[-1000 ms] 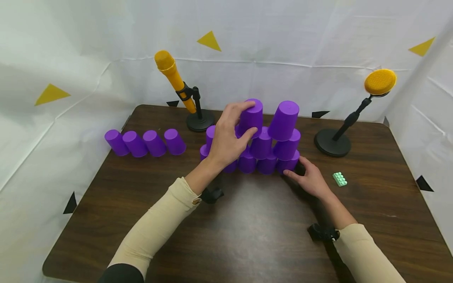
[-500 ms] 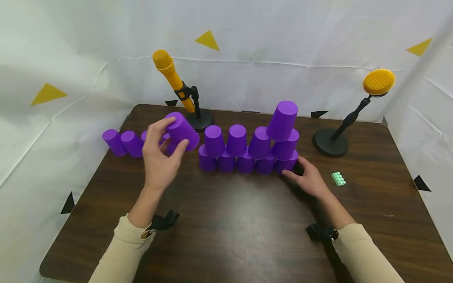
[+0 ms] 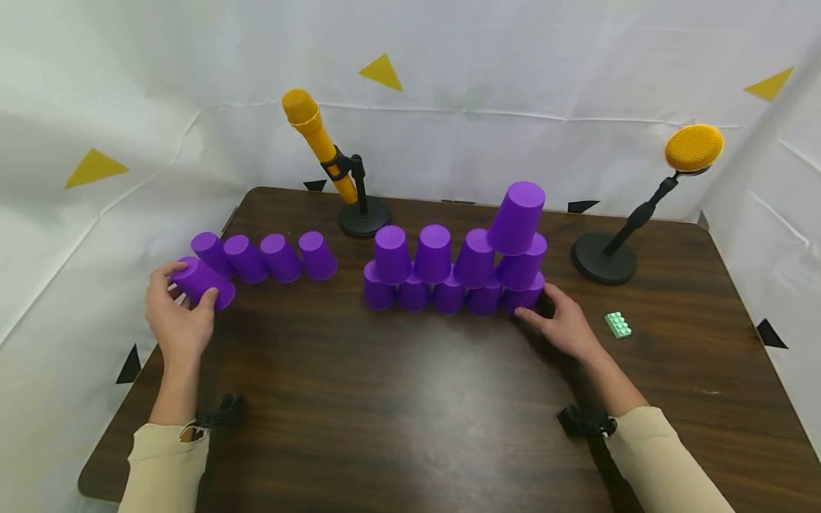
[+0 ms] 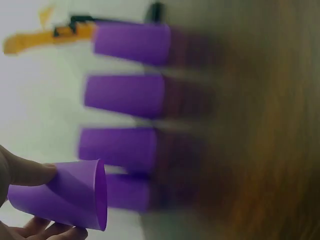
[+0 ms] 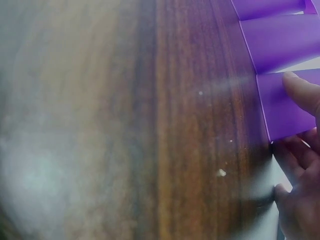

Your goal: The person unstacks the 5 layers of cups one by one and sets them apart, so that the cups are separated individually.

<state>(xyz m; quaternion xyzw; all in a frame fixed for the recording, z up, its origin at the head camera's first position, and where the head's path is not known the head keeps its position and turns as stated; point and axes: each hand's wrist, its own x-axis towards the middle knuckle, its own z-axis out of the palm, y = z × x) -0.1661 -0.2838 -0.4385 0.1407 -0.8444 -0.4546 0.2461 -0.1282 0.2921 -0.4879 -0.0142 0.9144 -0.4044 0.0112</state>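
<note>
My left hand [image 3: 178, 320] holds a purple cup [image 3: 204, 283] upside down at the table's far left. In the left wrist view that cup [image 4: 75, 195] is tilted, its rim off the tabletop, thumb on one side and fingers on the other. Just behind it stands a row of several upturned purple cups [image 3: 280, 258]. My right hand [image 3: 564, 324] grips the right end cup [image 3: 521, 299] of a stack's bottom row, thumb in front and fingers partly hidden behind. A second row of cups [image 3: 433, 253] rests on that one, with a single cup [image 3: 517, 217] on top at the right.
A yellow handheld microphone [image 3: 311, 128] leans in a black stand behind the cups. At the back right is a round yellow microphone [image 3: 694, 148] on its own stand. A mint-green toy brick [image 3: 618, 325] lies right of my right hand on the dark wooden table [image 3: 410, 413].
My left hand has lifted a cup off the stack's top row and carried it left, past the row of cups, to the far left. The right hand has stayed at the end cup.
</note>
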